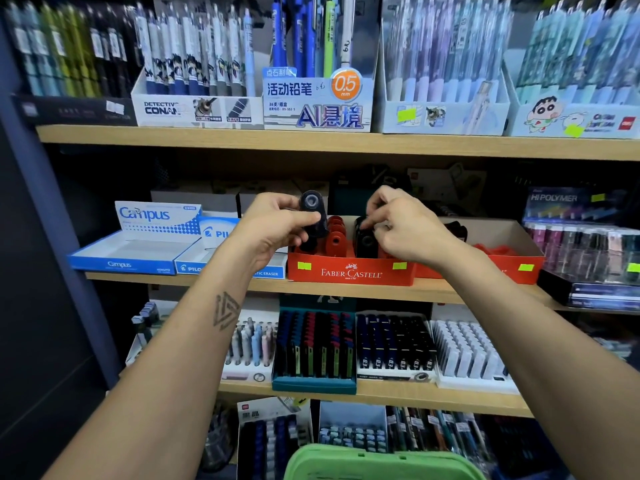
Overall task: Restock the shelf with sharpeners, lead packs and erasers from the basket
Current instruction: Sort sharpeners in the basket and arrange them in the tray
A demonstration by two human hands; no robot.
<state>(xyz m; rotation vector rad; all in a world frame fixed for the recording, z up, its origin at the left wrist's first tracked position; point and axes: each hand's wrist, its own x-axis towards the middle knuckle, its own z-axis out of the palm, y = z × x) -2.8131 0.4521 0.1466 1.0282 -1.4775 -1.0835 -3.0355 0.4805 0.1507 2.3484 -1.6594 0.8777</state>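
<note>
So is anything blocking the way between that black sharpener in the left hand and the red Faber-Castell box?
Nothing visible does. The left hand holds the black sharpener just above the red Faber-Castell box, near its left end. Red sharpeners already stand below it, and the right hand is setting another black sharpener further right.

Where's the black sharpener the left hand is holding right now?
In the head view, the black sharpener is gripped in the left hand, raised just above the left end of the red Faber-Castell tray on the middle shelf.
</note>
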